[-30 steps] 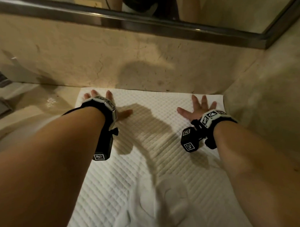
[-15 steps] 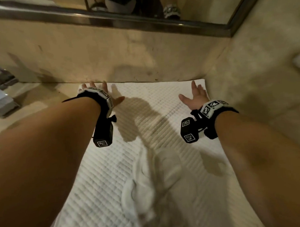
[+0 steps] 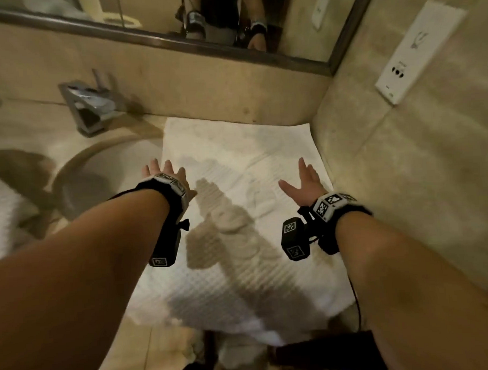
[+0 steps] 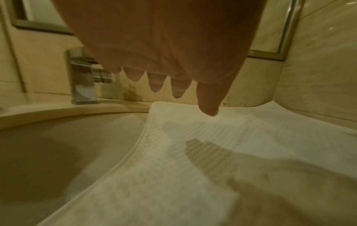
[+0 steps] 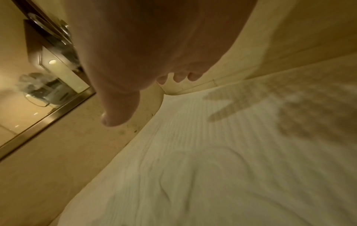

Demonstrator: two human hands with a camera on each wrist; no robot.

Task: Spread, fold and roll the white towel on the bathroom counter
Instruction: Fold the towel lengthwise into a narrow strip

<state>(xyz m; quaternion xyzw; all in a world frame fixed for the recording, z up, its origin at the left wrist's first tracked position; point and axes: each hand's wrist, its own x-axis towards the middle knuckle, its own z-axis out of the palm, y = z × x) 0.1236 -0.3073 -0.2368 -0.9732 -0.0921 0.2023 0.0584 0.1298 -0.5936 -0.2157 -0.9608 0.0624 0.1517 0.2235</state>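
The white waffle-weave towel [image 3: 236, 146] lies spread flat on the beige counter, its far edge against the back wall and its right edge along the side wall. A rumpled bump [image 3: 238, 226] sits near its middle, and its near end hangs over the counter's front edge. My left hand [image 3: 165, 173] hovers above the towel's left edge with fingers straight and spread, holding nothing. My right hand [image 3: 303, 180] hovers above the right edge, also spread and empty. In the left wrist view the towel [image 4: 231, 137] lies below my fingers [image 4: 208, 104]; in the right wrist view the towel [image 5: 212, 152] shows creases.
A chrome tap [image 3: 90, 107] stands at the back left above the round sink basin [image 3: 79, 185], which the towel's left edge overlaps. A mirror [image 3: 176, 21] runs along the back wall. A white socket plate [image 3: 418, 48] is on the right wall. Another white cloth [image 3: 3, 204] lies far left.
Both hands have lifted off the towel's far corners and drawn back toward me. The view has pulled back, showing the tap, the sink and the counter's front edge.
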